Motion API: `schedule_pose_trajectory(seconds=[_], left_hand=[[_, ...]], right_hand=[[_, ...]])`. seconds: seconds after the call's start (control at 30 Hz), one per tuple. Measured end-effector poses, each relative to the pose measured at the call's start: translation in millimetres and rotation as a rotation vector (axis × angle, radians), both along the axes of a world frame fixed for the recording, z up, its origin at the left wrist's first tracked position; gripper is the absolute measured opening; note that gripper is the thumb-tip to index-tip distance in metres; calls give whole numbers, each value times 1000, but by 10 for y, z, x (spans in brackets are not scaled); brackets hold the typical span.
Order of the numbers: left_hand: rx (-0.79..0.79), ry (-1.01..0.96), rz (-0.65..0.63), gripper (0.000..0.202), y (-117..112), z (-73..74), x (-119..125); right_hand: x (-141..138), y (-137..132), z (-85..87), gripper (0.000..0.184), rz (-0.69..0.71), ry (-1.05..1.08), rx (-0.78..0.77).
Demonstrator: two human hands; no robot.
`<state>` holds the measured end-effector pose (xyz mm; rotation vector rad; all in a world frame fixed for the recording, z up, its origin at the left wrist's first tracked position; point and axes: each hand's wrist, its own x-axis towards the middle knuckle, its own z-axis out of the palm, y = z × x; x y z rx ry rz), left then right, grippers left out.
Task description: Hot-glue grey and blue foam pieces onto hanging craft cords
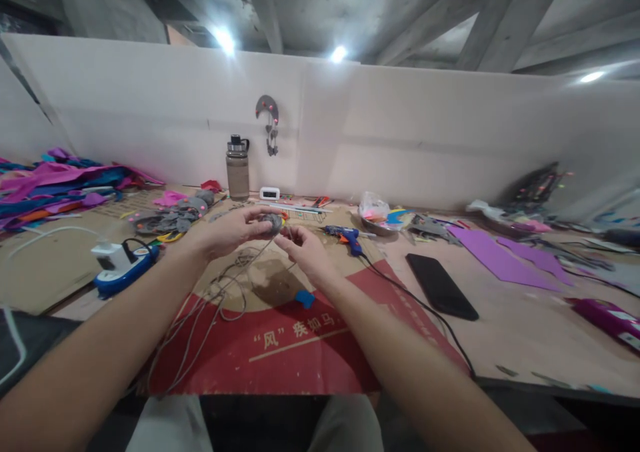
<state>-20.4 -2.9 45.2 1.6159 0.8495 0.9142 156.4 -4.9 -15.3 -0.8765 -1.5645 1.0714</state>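
Observation:
My left hand (240,231) is closed on a small grey bundle (271,224), which looks like felt or wound cord. My right hand (303,249) pinches a strand of thin grey cord (286,233) just to the right of the bundle. From there the loose cord (235,282) trails in loops over the red and tan cardboard (320,359) and down past its front edge. A blue scrap (305,298) lies on the cardboard below my right hand. Beyond that hand rests a blue glue gun (347,237), its black cable running toward the front right.
A black phone (442,285) and purple sheets (505,259) lie to the right. At left are a blue power strip (125,272), grey felt pieces (175,219) and a heap of coloured strips (55,185). A bottle (237,172) stands by the white partition (425,132).

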Motion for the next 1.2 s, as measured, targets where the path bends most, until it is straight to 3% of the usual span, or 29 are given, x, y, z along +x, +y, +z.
schedule_pose_trajectory(seconds=[0.17,0.57,1.07,1.2], left_hand=[[35,54,63,43,-39,-30,127],[71,110,165,46,-49,-103,162],[94,73,201,46,-45,-169,191],[250,161,243,46,-10,-171,182]], right_hand=[[19,-29,40,33,-133,-85,74],[12,-46,33,11,-238,-169,96],[33,-67,81,12,-266,-161,124],[40,-68,101,16,-221,-141,138]])
